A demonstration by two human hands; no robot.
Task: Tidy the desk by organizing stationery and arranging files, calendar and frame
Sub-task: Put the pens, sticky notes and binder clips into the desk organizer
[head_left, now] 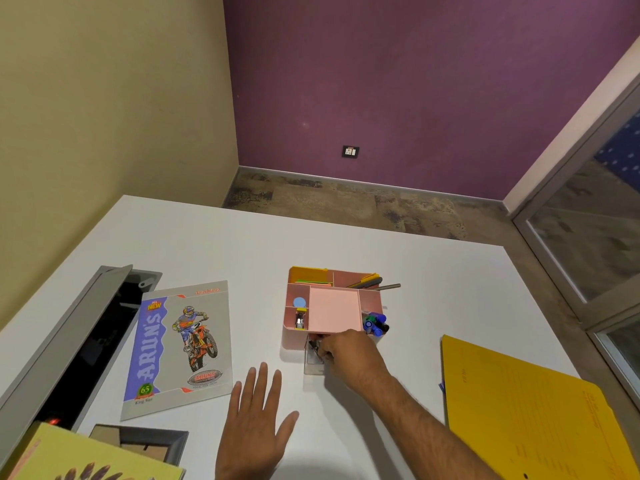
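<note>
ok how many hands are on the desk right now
2. The left hand lies flat with fingers spread on the white desk, near the front. The right hand reaches to the small clear drawer at the front of the pink organizer, fingers curled at it.

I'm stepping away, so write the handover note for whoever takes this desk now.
Left hand open, flat on the desk. Right hand pinches small dark items in the clear drawer pulled out of the pink organizer.
Done: pens, markers and sticky notes sit in the organizer.
Left: close the drawer; arrange the notebook, yellow file, frame and the yellow sheet at front left.
</note>
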